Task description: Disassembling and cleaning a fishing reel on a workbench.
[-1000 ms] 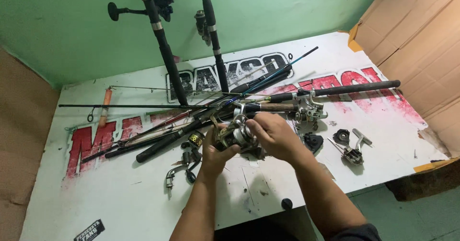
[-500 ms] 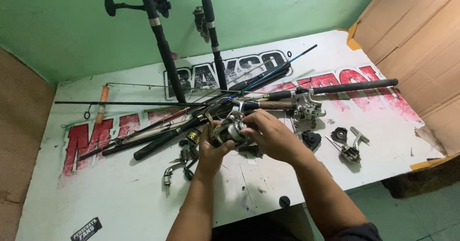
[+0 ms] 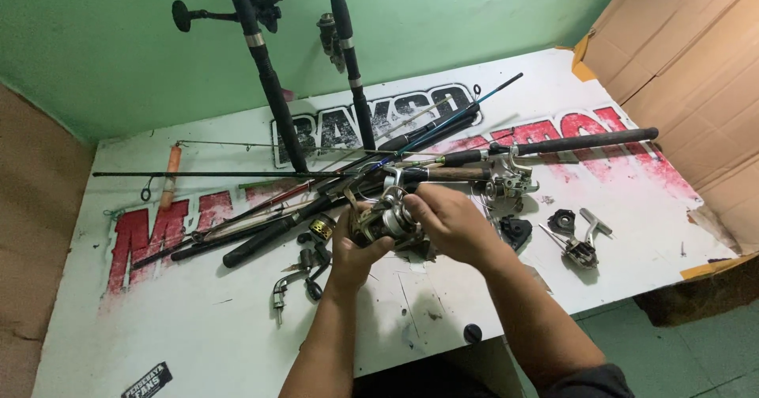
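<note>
centrally, a metal spinning reel (image 3: 385,222) is held just above the white tabletop (image 3: 198,319), clasped from below in the closed grip of the left hand (image 3: 353,252) and covered on its right side by the curled fingers of the right hand (image 3: 449,222). behind it, dark fishing rods (image 3: 332,196) are piled, and loose reel parts (image 3: 575,236) are laid near the right hand.

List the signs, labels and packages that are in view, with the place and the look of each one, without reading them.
Printed banner: it covers the tabletop under the fishing rods; white, with large red and black lettering.
Small sticker: near the front left edge of the banner; black, slanted, with white lettering.
Cardboard sheet: it stands at the right end of the table; flat, brown, plain.
</note>
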